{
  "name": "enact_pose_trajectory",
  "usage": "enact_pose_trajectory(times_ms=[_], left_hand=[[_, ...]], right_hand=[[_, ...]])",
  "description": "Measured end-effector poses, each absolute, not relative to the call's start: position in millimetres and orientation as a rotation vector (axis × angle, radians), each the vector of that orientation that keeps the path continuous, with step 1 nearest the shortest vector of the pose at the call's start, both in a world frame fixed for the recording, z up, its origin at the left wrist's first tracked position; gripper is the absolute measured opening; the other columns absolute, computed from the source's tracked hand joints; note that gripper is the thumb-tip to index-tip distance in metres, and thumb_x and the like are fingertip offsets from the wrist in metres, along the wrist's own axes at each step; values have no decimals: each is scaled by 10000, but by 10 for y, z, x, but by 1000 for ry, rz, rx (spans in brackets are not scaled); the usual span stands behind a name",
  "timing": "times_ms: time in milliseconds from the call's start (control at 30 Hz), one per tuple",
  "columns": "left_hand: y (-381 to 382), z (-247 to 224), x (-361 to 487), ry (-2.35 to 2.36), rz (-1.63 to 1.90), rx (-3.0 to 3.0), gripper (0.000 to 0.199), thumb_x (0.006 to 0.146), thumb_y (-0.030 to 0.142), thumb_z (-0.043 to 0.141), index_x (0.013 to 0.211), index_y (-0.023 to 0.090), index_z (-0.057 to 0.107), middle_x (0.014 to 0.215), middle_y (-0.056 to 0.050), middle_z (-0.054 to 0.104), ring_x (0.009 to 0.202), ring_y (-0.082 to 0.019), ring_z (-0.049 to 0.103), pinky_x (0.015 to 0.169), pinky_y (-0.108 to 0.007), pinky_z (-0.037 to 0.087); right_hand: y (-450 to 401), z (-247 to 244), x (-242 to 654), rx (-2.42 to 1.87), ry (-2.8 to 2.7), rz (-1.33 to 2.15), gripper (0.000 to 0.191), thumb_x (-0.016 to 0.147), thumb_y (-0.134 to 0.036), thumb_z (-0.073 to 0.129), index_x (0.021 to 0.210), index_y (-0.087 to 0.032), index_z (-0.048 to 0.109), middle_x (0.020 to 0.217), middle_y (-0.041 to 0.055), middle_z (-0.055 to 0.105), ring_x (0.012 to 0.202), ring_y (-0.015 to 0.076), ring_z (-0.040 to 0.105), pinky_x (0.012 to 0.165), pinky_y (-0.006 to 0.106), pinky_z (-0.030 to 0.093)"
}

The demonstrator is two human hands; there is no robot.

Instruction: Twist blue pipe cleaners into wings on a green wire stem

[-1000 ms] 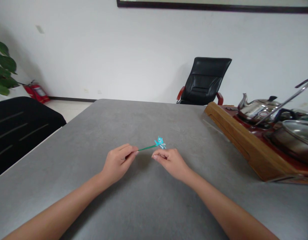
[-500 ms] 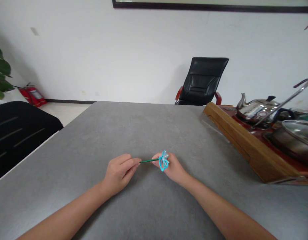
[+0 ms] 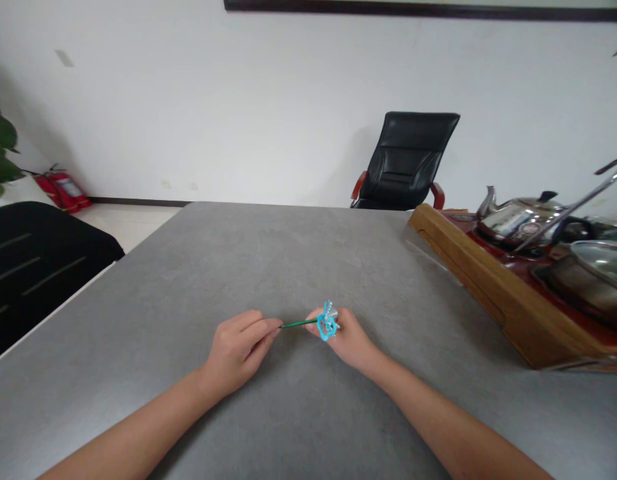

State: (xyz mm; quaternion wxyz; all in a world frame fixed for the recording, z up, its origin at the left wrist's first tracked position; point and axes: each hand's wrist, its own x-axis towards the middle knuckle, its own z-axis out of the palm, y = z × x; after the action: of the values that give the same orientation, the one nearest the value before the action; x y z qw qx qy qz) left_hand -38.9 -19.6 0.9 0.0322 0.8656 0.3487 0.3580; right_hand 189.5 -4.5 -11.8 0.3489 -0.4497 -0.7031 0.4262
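Observation:
A small blue flower (image 3: 327, 321) with looped petals and pale, shiny strands sits at the right end of a thin green stem (image 3: 299, 324). My left hand (image 3: 243, 348) pinches the stem's left end between thumb and fingertips. My right hand (image 3: 344, 337) is closed behind the flower, its fingers curled near the head, and the flower partly hides them. The stem lies almost level between both hands, over the grey table (image 3: 288, 253).
At the right is a wooden-edged tea tray (image 3: 508, 307) with a steel kettle (image 3: 521, 219) and a glass-lidded pot (image 3: 593, 277). A black chair (image 3: 411, 160) stands behind the table, another black seat (image 3: 43, 267) at the left. A red fire extinguisher (image 3: 63, 190) is near the wall.
The camera view has shifted slightly. Both hands keep nearly the same place and hold, and the flower has turned very slightly.

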Motion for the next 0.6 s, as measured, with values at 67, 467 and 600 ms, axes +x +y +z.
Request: enact_pose_trajectory(times_ms=[67,467,600], left_hand=[[-198,10,-388,1074,1103,2665,167,909,168,475,965,166,632,623,2,488,577,-110,469,536,-209,355],[-217,9,-395,979,1076,2723,162,894,147,495,966,158,640,636,-10,516,575,-113,467,547,-219,348],[-218,20,-388,959,1078,2740,156,891,149,501,965,158,638,641,-12,524,580,-117,468,550,-223,347]], right_hand=[[-42,-119,1896,-1163,-1811,1106,236,803,-275,568,596,-167,601,581,-15,531,571,120,467,552,227,347],[-12,-185,1916,-1069,-1743,1210,131,785,-243,583,722,-159,661,664,16,636,628,147,565,588,237,400],[-3,-190,1910,-1089,-1700,1257,194,794,-307,590,701,-151,657,630,7,605,605,138,537,573,233,382]])
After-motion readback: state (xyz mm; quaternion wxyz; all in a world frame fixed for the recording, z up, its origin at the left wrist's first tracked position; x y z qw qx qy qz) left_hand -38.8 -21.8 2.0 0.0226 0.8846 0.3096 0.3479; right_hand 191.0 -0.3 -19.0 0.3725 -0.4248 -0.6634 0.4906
